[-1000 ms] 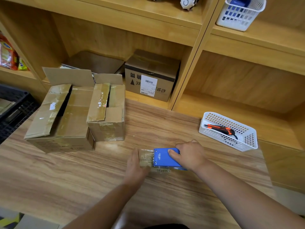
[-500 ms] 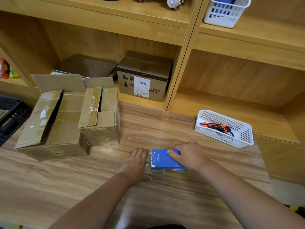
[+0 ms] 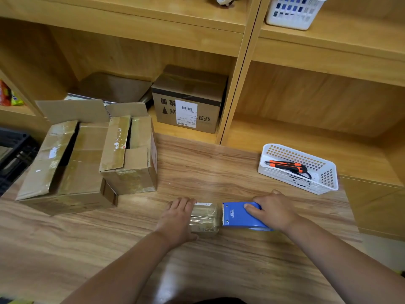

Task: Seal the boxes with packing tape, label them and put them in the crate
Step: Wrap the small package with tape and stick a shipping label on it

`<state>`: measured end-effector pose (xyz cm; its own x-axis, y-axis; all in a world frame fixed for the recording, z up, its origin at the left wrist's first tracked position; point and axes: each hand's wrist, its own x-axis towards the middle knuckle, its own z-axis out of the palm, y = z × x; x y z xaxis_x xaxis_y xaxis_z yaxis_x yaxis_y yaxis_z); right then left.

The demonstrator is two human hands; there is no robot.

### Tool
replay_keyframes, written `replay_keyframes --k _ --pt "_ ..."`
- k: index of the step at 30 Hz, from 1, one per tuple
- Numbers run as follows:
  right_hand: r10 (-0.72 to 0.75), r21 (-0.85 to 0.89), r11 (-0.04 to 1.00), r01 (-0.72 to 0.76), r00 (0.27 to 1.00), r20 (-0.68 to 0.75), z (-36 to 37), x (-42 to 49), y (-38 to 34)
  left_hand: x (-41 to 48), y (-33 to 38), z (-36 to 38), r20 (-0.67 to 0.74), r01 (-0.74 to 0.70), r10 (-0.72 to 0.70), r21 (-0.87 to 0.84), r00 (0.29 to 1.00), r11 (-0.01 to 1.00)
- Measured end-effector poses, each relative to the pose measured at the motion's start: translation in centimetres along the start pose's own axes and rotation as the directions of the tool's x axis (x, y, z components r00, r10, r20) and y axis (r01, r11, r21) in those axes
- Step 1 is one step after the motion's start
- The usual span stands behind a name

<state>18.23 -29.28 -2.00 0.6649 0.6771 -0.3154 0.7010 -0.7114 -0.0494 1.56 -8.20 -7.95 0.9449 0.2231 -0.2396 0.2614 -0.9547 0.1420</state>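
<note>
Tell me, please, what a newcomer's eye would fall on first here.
The blue tape dispenser stands out at near centre, gripped by the right hand while the left hand presses the clear tape drawn from it. At left sit the large cardboard box and small cardboard box, flaps unsealed; a white basket at right holds an orange knife.

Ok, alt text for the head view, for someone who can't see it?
The right hand grips a blue dispenser on the table while the left hand rests on the pulled-out tape. Two open boxes stand left; a basket with a cutter, right.
</note>
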Motion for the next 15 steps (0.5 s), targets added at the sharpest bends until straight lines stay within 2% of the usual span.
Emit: replay_keyframes --k 9,15 --pt "-0.018 -0.102 0.995 0.019 1.000 0.007 1.5 0.9 -1.4 0.1 0.1 -0.1 0.013 -0.003 0.003 0.000 1.000 1.000" --pt "-0.013 -0.081 0.997 0.011 1.000 -0.025 2.3 0.9 -1.0 0.9 2.2 -0.7 0.063 -0.041 0.030 0.170 0.998 0.985"
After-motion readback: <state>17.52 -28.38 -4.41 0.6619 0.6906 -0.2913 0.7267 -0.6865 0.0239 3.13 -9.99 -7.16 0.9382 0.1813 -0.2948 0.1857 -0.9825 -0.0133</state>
